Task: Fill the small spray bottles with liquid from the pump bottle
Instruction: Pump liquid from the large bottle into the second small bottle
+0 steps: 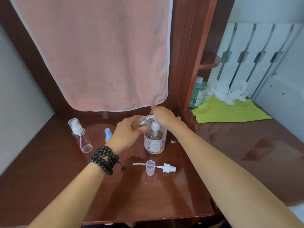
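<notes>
The small clear plastic spray bottle (142, 121), uncapped, is gripped tilted in the left hand (126, 134) with its mouth at the spout of the amber pump bottle (154, 140), whose white pump head the right hand (162, 116) presses, apparently so liquid lands inside.

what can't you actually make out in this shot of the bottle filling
- Head view: pump bottle nozzle tip, hidden under the right hand.
- Small spray bottle fill level: the left hand covers most of it and it is blurred.
- Pump bottle label text: too small.
- Blue-capped spray bottle: lower body behind the left wrist.
- Green bottle: partly behind the wooden post.
</notes>
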`<action>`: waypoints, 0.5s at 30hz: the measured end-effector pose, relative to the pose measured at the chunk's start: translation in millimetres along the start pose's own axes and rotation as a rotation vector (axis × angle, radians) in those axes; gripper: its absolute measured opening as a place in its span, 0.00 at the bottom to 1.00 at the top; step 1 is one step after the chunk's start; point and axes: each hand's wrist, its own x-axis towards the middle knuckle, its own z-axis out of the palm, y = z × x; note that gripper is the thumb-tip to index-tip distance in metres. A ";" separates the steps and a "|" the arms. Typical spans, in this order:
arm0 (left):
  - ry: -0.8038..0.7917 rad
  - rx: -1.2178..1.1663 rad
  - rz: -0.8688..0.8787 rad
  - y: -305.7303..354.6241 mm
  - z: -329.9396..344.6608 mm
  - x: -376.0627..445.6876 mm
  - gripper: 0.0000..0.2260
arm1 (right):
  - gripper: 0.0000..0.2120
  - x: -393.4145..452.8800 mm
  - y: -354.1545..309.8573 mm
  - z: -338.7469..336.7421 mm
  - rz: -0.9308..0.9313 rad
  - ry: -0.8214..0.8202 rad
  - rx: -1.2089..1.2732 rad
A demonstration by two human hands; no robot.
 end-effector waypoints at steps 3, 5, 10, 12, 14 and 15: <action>-0.007 0.014 0.002 1.0 -0.6 1.2 0.15 | 0.33 3.7 -0.7 -2.1 0.015 0.010 0.010; -0.011 0.006 0.002 -1.3 1.2 1.7 0.15 | 0.31 5.3 0.1 0.2 0.029 0.028 0.000; -0.025 0.003 -0.019 -9.5 7.3 1.3 0.13 | 0.28 2.8 3.9 7.1 0.059 0.022 -0.067; -0.031 -0.008 -0.015 -12.9 7.7 0.5 0.13 | 0.28 0.9 2.5 8.1 0.049 0.017 -0.086; -0.037 -0.032 -0.007 -13.5 6.8 0.3 0.13 | 0.29 -3.4 1.3 5.2 0.035 0.022 -0.088; -0.038 -0.054 -0.004 -13.3 6.0 0.1 0.13 | 0.30 -4.5 0.9 3.2 0.025 0.036 -0.083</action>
